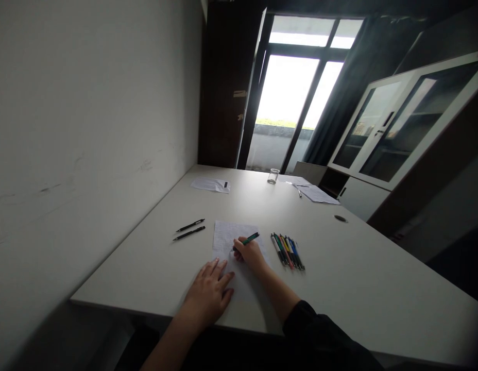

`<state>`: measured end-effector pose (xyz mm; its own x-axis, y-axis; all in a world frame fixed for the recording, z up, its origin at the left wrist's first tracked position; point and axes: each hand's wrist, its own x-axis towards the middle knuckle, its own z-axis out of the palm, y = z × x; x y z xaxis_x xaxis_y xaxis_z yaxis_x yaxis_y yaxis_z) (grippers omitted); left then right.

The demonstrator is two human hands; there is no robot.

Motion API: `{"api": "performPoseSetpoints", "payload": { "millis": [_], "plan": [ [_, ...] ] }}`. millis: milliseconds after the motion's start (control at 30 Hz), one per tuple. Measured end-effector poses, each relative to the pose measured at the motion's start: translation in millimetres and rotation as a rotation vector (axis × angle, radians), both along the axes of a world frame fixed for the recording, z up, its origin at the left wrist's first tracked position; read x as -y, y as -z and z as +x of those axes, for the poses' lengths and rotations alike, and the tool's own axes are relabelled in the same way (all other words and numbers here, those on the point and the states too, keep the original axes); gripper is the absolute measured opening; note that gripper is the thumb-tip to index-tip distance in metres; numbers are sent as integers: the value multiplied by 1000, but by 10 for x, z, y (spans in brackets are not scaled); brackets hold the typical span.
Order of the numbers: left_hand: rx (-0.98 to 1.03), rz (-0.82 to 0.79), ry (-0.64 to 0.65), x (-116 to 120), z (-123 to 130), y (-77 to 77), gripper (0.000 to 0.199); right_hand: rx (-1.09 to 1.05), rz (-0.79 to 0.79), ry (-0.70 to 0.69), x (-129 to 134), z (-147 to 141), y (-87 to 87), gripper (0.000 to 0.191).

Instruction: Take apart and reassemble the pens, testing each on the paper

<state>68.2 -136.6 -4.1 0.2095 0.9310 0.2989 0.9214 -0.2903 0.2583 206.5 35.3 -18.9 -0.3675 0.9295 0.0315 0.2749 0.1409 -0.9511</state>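
A sheet of paper (227, 230) with rows of writing lies on the white table in front of me. My right hand (247, 253) is closed around a green and black pen (250, 238), its tip down at the sheet. Flat over the paper's lower left part rests my left hand (210, 288), fingers spread and holding nothing. Two black pens (189, 233) lie side by side to the left of the sheet. On its right, several pens of different colours (287, 251) are lined up in a row.
At the table's (146, 273) far end stand a clear glass (273, 176) and loose papers (320, 194), with a pen (300, 194) beside them. Another sheet (210, 185) lies far left, near the wall. A round cable hole (340, 219) is at the right.
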Motion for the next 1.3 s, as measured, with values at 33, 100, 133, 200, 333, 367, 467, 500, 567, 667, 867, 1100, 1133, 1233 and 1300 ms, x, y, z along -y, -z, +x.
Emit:
{"api": "performPoseSetpoints", "payload": {
  "millis": [33, 100, 133, 200, 333, 367, 467, 500, 567, 667, 867, 1100, 1133, 1233, 1300],
  "plan": [
    [-2, -7, 0, -1, -1, 1, 40, -2, -5, -6, -1, 1, -1, 29],
    [-8, -17, 1, -4, -4, 5, 41, -7, -17, -2, -4, 4, -4, 29],
    [-11, -17, 3, -4, -6, 8, 41, -10, -19, 9, -5, 5, -5, 29],
    [-13, -9, 7, -6, -10, 16, 41, -9, -18, 31, -4, 5, -9, 29],
    [-13, 3, 5, -6, -7, 21, 41, 13, -11, 30, 6, 0, -25, 27],
    [-14, 2, 4, -5, -5, 18, 41, 18, -11, 30, 9, 0, -30, 27],
    [-15, -11, 6, -5, -2, 6, 41, 24, -15, 23, 11, -1, -44, 26],
    [-14, -17, 5, -4, -2, 2, 41, 23, -18, 15, 11, 0, -48, 26],
    [-12, -27, 2, -3, -3, -6, 41, 17, -18, -4, 10, 3, -54, 26],
    [-9, -29, 0, 0, -6, -15, 40, 8, -19, -11, 7, 15, -58, 26],
    [-18, -11, 4, 10, -2, -25, 41, -14, -23, 21, 9, 25, -47, 26],
    [-16, -38, -4, 13, -1, -28, 41, 45, -11, 17, 25, 12, -66, 26],
    [-14, -43, -2, 13, -2, -30, 41, 50, -10, 13, 25, 14, -69, 26],
    [-8, -63, -3, 14, -4, -36, 42, 62, -4, 9, 21, 17, -70, 25],
    [-5, -76, -4, 17, -4, -38, 42, 63, -3, 3, 19, 12, -65, 25]
  ]
}}
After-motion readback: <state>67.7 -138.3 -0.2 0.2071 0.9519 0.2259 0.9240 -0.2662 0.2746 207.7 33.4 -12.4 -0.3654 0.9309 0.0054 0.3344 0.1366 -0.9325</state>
